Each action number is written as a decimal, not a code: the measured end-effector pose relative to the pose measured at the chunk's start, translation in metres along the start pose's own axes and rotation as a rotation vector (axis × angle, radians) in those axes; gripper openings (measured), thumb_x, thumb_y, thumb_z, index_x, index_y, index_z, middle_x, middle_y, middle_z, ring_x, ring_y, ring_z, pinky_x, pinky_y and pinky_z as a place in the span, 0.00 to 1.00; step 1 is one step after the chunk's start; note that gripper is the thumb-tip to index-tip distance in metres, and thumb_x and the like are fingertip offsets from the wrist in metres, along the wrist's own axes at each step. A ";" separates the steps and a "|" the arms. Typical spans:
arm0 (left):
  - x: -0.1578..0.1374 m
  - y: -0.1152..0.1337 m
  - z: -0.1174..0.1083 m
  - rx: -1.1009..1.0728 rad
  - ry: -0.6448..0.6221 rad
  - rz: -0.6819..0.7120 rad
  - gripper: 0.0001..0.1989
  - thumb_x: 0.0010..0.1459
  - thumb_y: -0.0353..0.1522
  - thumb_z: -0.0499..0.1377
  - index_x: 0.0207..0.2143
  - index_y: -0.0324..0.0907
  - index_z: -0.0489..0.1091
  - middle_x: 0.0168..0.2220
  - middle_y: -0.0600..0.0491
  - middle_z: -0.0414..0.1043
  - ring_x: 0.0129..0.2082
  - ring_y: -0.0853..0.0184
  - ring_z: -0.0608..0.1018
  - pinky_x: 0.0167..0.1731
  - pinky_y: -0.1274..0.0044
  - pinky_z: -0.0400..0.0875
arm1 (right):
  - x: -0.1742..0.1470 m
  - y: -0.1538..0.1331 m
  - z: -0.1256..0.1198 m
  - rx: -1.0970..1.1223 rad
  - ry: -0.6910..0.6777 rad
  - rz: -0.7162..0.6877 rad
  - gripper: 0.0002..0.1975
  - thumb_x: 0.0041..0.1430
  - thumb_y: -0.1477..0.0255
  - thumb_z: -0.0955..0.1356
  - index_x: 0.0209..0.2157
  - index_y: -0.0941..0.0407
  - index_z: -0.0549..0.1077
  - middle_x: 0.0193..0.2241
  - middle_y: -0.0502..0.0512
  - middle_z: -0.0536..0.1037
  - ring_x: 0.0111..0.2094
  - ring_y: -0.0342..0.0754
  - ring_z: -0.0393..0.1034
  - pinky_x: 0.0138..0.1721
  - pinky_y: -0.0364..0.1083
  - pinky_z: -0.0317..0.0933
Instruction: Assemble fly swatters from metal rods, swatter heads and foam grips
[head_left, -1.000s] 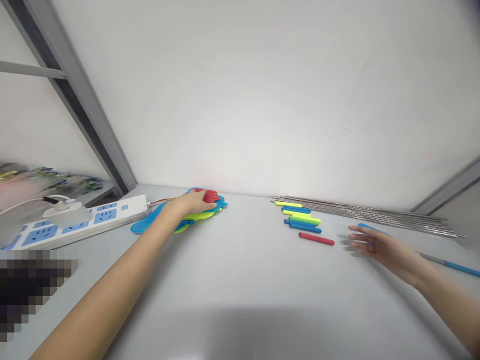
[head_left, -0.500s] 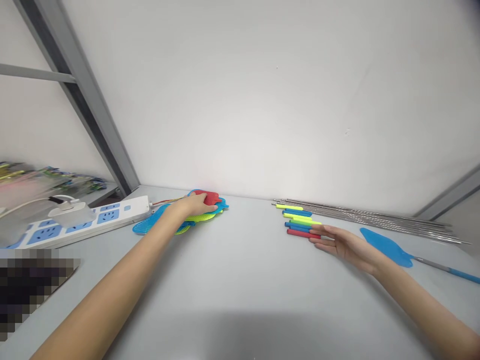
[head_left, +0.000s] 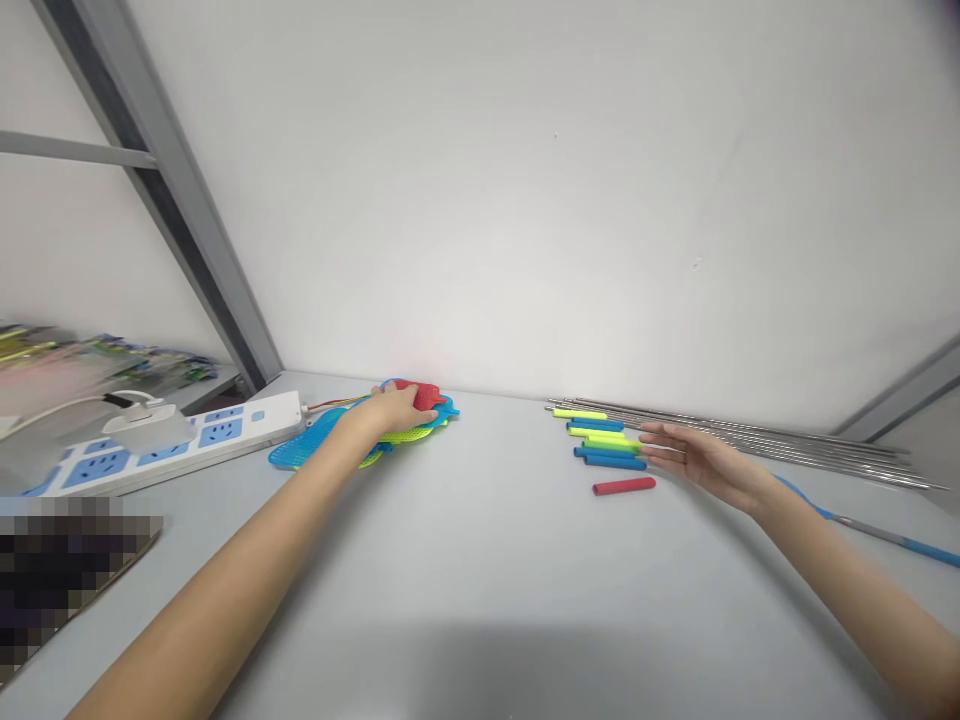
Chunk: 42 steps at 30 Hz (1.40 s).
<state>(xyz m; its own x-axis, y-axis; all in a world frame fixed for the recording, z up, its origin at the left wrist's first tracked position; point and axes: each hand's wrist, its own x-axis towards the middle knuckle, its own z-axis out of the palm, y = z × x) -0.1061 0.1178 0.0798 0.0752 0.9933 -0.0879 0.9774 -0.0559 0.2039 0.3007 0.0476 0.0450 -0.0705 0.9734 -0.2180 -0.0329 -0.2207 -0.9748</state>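
My left hand (head_left: 400, 408) lies over a pile of fly swatter heads, fingers spread across a red head (head_left: 429, 397) on top. Blue heads (head_left: 304, 447) and a yellow-green head (head_left: 415, 436) stick out beneath it. My right hand (head_left: 694, 462) is open, fingers stretched toward a row of coloured handle tubes, with nothing in its grasp. The row holds yellow-green tubes (head_left: 592, 432), blue tubes (head_left: 615, 463) and a green one. Apart from them, closer to me, lies a red tube (head_left: 624, 486). Behind my right wrist, a blue fly swatter (head_left: 930, 550) is partly hidden.
Several thin metal rods (head_left: 847, 455) lie along the wall at the back right. A white power strip (head_left: 281, 415) with a plugged-in adapter (head_left: 150, 428) stands at the left. Beyond the grey frame post (head_left: 202, 240) is a blurred heap of packaged items (head_left: 142, 355).
My right hand has moved slightly up and right, off the tubes. The red tube has come away from the row toward me, and a blue tube has shifted. My left hand stays put.
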 end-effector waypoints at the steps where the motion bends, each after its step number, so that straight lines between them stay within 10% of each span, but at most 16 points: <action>1: -0.003 0.006 -0.001 0.014 -0.001 -0.010 0.28 0.44 0.47 0.51 0.45 0.40 0.62 0.48 0.39 0.61 0.48 0.45 0.62 0.39 0.62 0.60 | 0.001 0.000 -0.004 -0.010 0.008 -0.006 0.11 0.52 0.68 0.63 0.38 0.55 0.70 0.43 0.55 0.70 0.45 0.52 0.64 0.48 0.49 0.59; 6: -0.051 0.076 0.017 0.045 0.088 0.170 0.28 0.53 0.43 0.47 0.54 0.39 0.50 0.58 0.41 0.42 0.57 0.51 0.45 0.49 0.59 0.44 | 0.019 0.004 -0.036 -0.237 0.292 -0.071 0.12 0.48 0.68 0.65 0.36 0.55 0.71 0.44 0.56 0.69 0.41 0.52 0.67 0.41 0.47 0.65; 10: -0.105 0.134 0.064 -0.126 0.088 1.064 0.23 0.56 0.43 0.43 0.53 0.48 0.50 0.58 0.50 0.43 0.56 0.62 0.51 0.50 0.70 0.51 | 0.041 0.009 -0.064 -0.329 0.441 -0.061 0.11 0.43 0.72 0.68 0.33 0.55 0.71 0.40 0.56 0.71 0.35 0.50 0.69 0.29 0.43 0.68; 12: -0.115 0.143 0.085 -0.097 0.091 1.214 0.21 0.56 0.44 0.44 0.50 0.48 0.55 0.57 0.51 0.45 0.56 0.58 0.50 0.49 0.66 0.51 | 0.049 0.011 -0.073 -0.375 0.455 -0.053 0.10 0.43 0.72 0.68 0.32 0.55 0.71 0.36 0.57 0.72 0.30 0.48 0.70 0.22 0.42 0.66; 30: -0.081 0.123 0.105 -0.111 0.134 0.906 0.21 0.59 0.40 0.38 0.53 0.44 0.50 0.52 0.48 0.54 0.53 0.60 0.55 0.46 0.68 0.52 | 0.060 0.022 -0.086 -0.828 0.377 -0.178 0.18 0.44 0.64 0.66 0.36 0.59 0.72 0.12 0.48 0.65 0.13 0.41 0.57 0.18 0.43 0.56; 42: -0.082 0.126 0.104 -0.154 0.156 0.866 0.22 0.58 0.40 0.39 0.54 0.44 0.49 0.51 0.46 0.54 0.50 0.60 0.57 0.46 0.68 0.52 | 0.026 -0.016 -0.079 -1.182 0.443 -0.489 0.13 0.50 0.69 0.60 0.37 0.49 0.71 0.34 0.51 0.72 0.35 0.51 0.65 0.33 0.46 0.57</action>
<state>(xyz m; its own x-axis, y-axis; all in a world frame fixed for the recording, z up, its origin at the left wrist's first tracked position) 0.0314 0.0192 0.0110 0.7359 0.6123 0.2889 0.5523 -0.7897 0.2670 0.3780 0.0815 0.0507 0.0332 0.9237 0.3818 0.9236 0.1176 -0.3648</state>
